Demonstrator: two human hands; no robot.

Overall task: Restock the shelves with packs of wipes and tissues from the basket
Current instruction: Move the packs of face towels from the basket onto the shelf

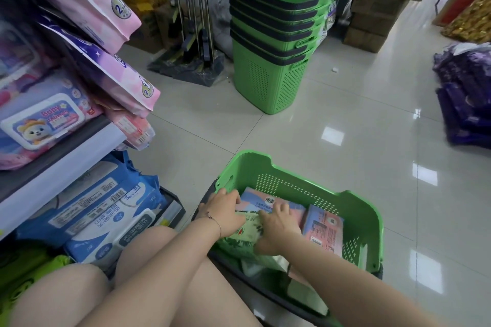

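A green basket (300,175) sits on the floor in front of my knees. Inside lie a green-patterned tissue pack (245,231), a pink and blue pack (268,203) behind it, and a pink pack (325,231) at the right. Both hands are in the basket. My left hand (223,210) grips the green pack's left end, and my right hand (276,228) closes on its right side. The shelves (61,164) at left hold baby wipes (42,122) above and blue wipe packs (106,210) below.
A stack of empty green baskets (276,42) stands ahead on the tiled floor. Brooms and mops (191,21) lean behind it, with cardboard boxes (377,8) at the back right. Purple packs (467,93) are piled on the floor at right. Pink packs (106,16) overhang the upper shelf.
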